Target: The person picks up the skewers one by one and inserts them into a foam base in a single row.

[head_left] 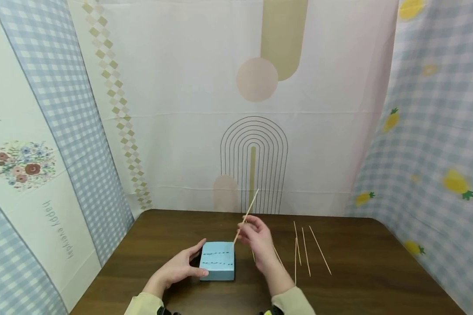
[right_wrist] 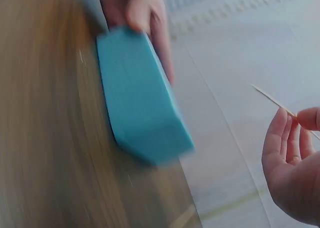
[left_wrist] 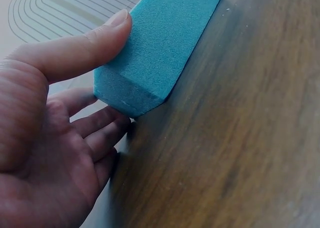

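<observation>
A light blue foam block (head_left: 217, 274) lies flat on the table, with two rows of small dark marks across its top. My left hand (head_left: 179, 264) grips it from the left, thumb at the near corner and index finger at the far one; the left wrist view shows the thumb against the block's side (left_wrist: 160, 43). Between thumb and fingertips, my right hand (head_left: 258, 240) pinches a thin wooden skewer (head_left: 253, 201). It slants up and away, its lower end overlapping the block's right edge in the head view. A pointed tip of the skewer (right_wrist: 265, 94) shows in the right wrist view.
Several loose skewers (head_left: 320, 250) lie on the dark wooden table (head_left: 362, 262) to the right, and others are partly hidden behind the right hand and forearm. Behind the table hangs a pale patterned cloth (head_left: 181, 153), with checked cloth (head_left: 429, 148) on the right side.
</observation>
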Tool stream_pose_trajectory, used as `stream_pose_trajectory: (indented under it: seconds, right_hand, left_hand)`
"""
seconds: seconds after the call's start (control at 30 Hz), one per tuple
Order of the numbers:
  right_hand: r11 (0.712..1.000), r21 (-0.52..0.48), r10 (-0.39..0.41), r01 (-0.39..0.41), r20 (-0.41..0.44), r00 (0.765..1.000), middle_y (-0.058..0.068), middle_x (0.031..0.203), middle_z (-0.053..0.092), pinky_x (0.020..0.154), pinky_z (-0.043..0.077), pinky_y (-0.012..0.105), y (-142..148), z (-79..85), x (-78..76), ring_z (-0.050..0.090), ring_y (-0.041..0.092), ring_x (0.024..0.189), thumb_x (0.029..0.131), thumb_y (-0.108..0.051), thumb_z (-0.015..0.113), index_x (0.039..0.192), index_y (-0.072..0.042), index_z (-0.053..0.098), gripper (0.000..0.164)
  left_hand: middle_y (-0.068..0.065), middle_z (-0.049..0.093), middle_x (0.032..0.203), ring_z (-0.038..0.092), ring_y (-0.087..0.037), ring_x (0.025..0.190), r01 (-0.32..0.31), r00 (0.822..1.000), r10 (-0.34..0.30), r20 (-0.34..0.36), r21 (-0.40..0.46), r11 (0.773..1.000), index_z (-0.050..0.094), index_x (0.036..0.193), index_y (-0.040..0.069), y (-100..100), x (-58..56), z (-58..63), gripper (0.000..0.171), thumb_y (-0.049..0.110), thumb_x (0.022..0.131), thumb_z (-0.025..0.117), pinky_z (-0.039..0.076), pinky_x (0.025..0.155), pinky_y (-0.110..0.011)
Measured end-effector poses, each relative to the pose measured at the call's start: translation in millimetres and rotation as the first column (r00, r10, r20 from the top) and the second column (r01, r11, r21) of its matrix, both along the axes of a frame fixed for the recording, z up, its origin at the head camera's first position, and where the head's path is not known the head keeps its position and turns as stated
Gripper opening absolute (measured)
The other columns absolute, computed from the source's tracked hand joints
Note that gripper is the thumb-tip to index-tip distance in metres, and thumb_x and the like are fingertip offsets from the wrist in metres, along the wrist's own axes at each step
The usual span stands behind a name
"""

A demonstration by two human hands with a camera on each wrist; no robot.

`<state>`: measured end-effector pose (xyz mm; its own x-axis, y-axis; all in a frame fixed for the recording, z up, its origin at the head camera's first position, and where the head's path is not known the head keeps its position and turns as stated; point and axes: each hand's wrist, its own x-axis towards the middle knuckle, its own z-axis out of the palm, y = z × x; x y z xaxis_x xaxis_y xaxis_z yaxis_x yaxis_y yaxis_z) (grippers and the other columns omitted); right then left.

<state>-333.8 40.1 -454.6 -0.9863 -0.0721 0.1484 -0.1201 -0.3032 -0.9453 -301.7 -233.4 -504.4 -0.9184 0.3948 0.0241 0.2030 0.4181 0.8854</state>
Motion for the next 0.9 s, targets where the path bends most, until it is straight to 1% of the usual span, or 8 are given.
stream_pose_trajectory:
  seconds: [0.13, 0.3, 0.47, 0.5, 0.6, 0.73, 0.8, 0.9]
  right_hand:
    - [0.998, 0.063, -0.004, 0.007, -0.049, 0.999, 0.007, 0.099, 0.073, 0.082, 0.061, 0.034, -34, -2.3, 4.3, 0.072, 0.017, 0.088, 0.099, -0.005, 0.072, 0.120, -0.002, 0.063, 0.023]
    - [0.982, 0.187, 0.025, 0.001, -0.137, 0.990, 0.013, 0.104, 0.073, 0.078, 0.062, 0.033, -56, -16.1, 10.1, 0.073, 0.018, 0.091, 0.101, -0.010, 0.073, 0.117, -0.003, 0.066, 0.019]
    - [0.966, 0.256, 0.071, -0.019, -0.195, 0.978, 0.012, 0.101, 0.074, 0.077, 0.061, 0.030, -60, -24.9, 15.4, 0.075, 0.023, 0.091, 0.101, -0.011, 0.074, 0.115, -0.006, 0.068, 0.016]
    - [0.962, 0.274, 0.079, -0.019, -0.209, 0.975, 0.011, 0.100, 0.074, 0.076, 0.061, 0.029, -60, -24.9, 16.7, 0.074, 0.023, 0.089, 0.101, -0.012, 0.075, 0.114, -0.006, 0.069, 0.015]
    - [0.941, 0.337, 0.114, -0.019, -0.265, 0.957, 0.008, 0.098, 0.074, 0.075, 0.059, 0.028, -58, -23.9, 17.5, 0.074, 0.022, 0.085, 0.100, -0.012, 0.076, 0.112, -0.007, 0.069, 0.014]
    - [0.917, 0.399, 0.158, -0.019, -0.317, 0.935, 0.001, 0.101, 0.074, 0.076, 0.057, 0.027, -57, -21.0, 17.9, 0.072, 0.016, 0.086, 0.100, -0.014, 0.076, 0.110, -0.012, 0.071, 0.012]
    - [0.911, 0.411, 0.172, -0.024, -0.328, 0.929, -0.001, 0.102, 0.074, 0.078, 0.056, 0.027, -56, -19.5, 18.4, 0.072, 0.015, 0.088, 0.100, -0.015, 0.076, 0.110, -0.014, 0.071, 0.011]
    - [0.906, 0.422, 0.188, -0.028, -0.343, 0.920, -0.001, 0.103, 0.074, 0.079, 0.056, 0.027, -56, -18.9, 18.6, 0.072, 0.015, 0.090, 0.101, -0.015, 0.075, 0.112, -0.011, 0.071, 0.012]
  left_hand:
    - [-0.030, 0.033, 0.168, 0.034, -0.045, 0.154, 0.003, 1.000, -0.003, -0.007, 0.012, 1.000, 0.025, 0.168, -0.001, 3, -4.7, 2.7, 0.103, 0.023, 0.090, 0.088, 0.029, 0.119, -0.062]
    - [-0.030, 0.032, 0.168, 0.034, -0.045, 0.154, 0.001, 1.000, -0.001, -0.005, 0.015, 1.000, 0.026, 0.168, -0.001, 4, -5.5, 1.4, 0.101, 0.021, 0.090, 0.087, 0.029, 0.120, -0.059]
    - [-0.033, 0.032, 0.167, 0.034, -0.047, 0.154, 0.002, 1.000, -0.002, -0.001, 0.023, 1.000, 0.026, 0.167, -0.003, -1, 0.2, -2.5, 0.103, 0.026, 0.089, 0.088, 0.032, 0.120, -0.049]
    - [-0.033, 0.032, 0.167, 0.035, -0.047, 0.153, 0.008, 1.000, -0.008, -0.006, 0.005, 1.000, 0.026, 0.167, -0.004, -1, 0.8, -3.2, 0.103, 0.028, 0.090, 0.087, 0.033, 0.120, -0.046]
    - [-0.032, 0.032, 0.167, 0.035, -0.047, 0.153, 0.005, 1.000, -0.005, -0.003, 0.017, 1.000, 0.026, 0.167, -0.003, -2, 0.8, -3.9, 0.103, 0.030, 0.090, 0.087, 0.033, 0.120, -0.052]
    - [-0.029, 0.030, 0.169, 0.031, -0.048, 0.155, -0.006, 1.000, 0.005, 0.014, 0.038, 0.999, 0.027, 0.168, 0.001, -1, -1.4, -3.2, 0.102, 0.027, 0.091, 0.087, 0.029, 0.120, -0.062]
    - [-0.027, 0.030, 0.170, 0.031, -0.047, 0.156, -0.010, 1.000, 0.010, 0.016, 0.030, 1.000, 0.026, 0.169, 0.003, 0, -1.9, -2.8, 0.101, 0.025, 0.091, 0.087, 0.030, 0.120, -0.060]
    - [-0.026, 0.031, 0.170, 0.031, -0.045, 0.156, -0.016, 1.000, 0.016, 0.015, 0.027, 1.000, 0.027, 0.169, 0.005, 2, -1.5, -1.8, 0.101, 0.023, 0.090, 0.087, 0.031, 0.120, -0.057]
